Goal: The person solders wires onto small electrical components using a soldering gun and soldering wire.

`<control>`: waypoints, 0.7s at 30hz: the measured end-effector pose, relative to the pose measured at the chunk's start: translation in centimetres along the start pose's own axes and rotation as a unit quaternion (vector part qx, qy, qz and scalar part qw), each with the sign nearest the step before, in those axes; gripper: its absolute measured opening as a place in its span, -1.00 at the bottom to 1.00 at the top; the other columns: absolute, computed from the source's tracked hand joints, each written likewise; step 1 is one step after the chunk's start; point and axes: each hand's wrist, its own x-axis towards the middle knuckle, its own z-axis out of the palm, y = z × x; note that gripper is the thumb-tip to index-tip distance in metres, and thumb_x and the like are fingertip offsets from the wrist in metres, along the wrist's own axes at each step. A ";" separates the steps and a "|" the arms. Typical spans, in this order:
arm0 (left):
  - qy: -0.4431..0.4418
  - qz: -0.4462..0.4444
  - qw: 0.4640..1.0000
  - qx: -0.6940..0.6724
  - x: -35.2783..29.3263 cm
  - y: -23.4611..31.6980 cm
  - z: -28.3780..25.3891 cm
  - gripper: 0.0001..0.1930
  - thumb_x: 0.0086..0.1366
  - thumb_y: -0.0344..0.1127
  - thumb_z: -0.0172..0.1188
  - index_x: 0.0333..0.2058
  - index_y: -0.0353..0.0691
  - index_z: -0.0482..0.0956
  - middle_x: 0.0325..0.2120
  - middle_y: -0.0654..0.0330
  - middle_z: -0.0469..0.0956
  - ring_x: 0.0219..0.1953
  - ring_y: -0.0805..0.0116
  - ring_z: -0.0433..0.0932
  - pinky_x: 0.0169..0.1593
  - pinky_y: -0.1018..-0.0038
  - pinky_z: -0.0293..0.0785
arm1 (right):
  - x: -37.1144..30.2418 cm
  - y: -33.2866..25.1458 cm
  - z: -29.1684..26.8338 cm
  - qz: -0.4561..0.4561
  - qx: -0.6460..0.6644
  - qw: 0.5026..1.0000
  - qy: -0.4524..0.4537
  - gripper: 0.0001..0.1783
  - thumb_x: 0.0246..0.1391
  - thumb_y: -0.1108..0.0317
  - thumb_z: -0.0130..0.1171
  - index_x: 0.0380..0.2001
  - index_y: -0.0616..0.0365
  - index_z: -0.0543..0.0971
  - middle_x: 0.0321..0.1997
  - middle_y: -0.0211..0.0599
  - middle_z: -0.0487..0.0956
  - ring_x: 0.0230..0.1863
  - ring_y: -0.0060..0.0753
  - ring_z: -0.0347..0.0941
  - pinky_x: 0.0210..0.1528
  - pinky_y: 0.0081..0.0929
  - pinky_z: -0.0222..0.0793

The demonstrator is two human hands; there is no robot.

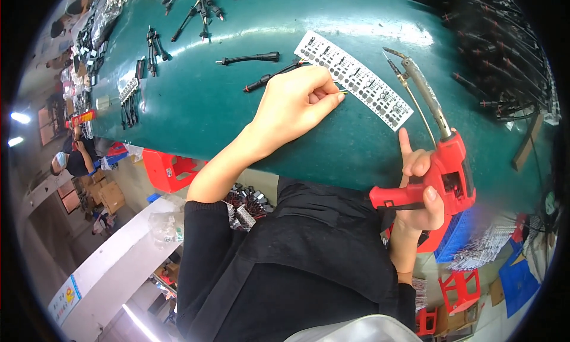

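Observation:
My left hand [291,107] is closed in a pinch at the lower edge of a white circuit board panel [362,84]. Between thumb and forefinger are thin yellow-green wire ends [342,93]. They seem to belong to a black cable [261,83] running behind the hand, though their joining is hidden. My right hand [428,212] grips a red soldering gun [454,164], its forefinger stretched toward the panel's near right corner. The gun's metal barrel and thin feed tube slant up and away, the tip [389,50] apart from the panel.
A loose black cable [249,58] lies beyond my left hand on the green tabletop [202,105]. More cables [202,10] sit at the far left, beside small boards with leads [127,93]. A dark cable heap [493,45] fills the right. Red stools [169,170] stand below; another person [77,158] is far left.

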 end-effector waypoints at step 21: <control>0.016 -0.025 0.999 -0.027 -0.5 0.3 0.4 -0.87 0.10 -0.43 0.25 -0.37 -0.32 0.54 -0.56 0.19 0.53 -0.57 0.52 0.54 -0.46 0.60 0.49 | -0.2 0.3 0.3 0.031 -0.050 0.998 -0.009 -0.20 -0.21 0.21 0.14 0.09 0.46 0.19 -0.43 -0.22 0.46 -0.35 -0.28 0.45 0.37 0.20 -0.38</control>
